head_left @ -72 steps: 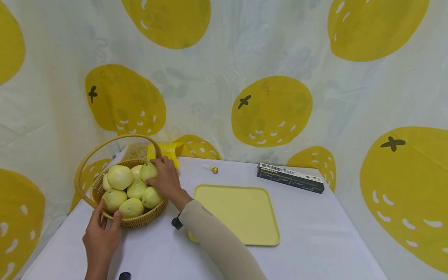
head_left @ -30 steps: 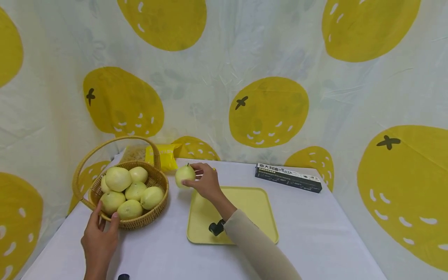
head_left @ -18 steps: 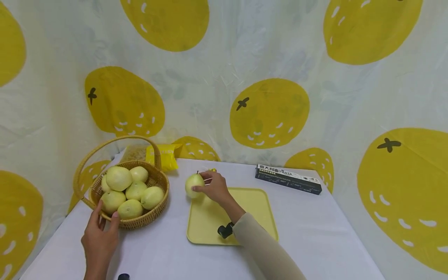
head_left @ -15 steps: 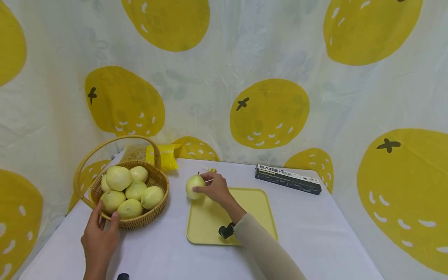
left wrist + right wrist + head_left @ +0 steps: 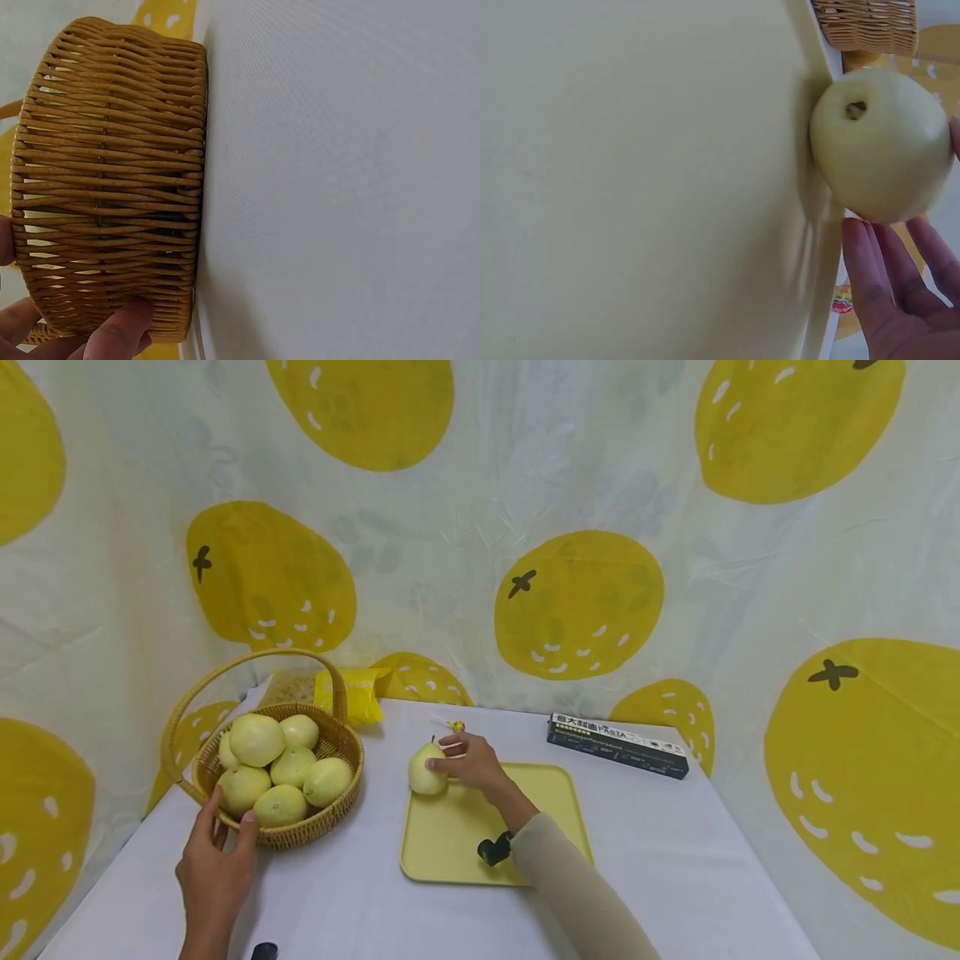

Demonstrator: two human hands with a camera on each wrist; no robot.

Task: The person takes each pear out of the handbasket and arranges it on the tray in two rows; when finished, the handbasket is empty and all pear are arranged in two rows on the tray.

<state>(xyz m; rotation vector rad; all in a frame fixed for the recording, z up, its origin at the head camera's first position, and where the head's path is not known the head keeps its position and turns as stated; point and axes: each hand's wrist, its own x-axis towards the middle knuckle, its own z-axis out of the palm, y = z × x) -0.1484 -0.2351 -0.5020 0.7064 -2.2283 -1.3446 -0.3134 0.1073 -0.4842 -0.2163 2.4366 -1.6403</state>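
At the tray's far left corner my right hand point(image 5: 476, 766) holds a pale green pear point(image 5: 428, 768) between thumb and fingertips. The pear stands upright, stem up. In the right wrist view its underside sits close over the rim of the yellow tray point(image 5: 630, 187). My left hand point(image 5: 217, 860) grips the near left side of a wicker basket point(image 5: 311, 833), thumb up at the rim. A fingertip presses on the weave in the left wrist view. Several more pears point(image 5: 257, 741) lie piled in the basket, with a gap at its back right.
Behind the basket lies a yellow pasta bag point(image 5: 356, 695). A wrapped lollipop point(image 5: 457, 726) lies just beyond the right hand. A dark pasta box point(image 5: 617, 746) is at the back right, before a lemon-print curtain point(image 5: 420, 568).
My right hand has taken a pear from the back right of the basket, carried it rightward and lowered it to the tray's far left corner. The left hand has stayed on the basket.
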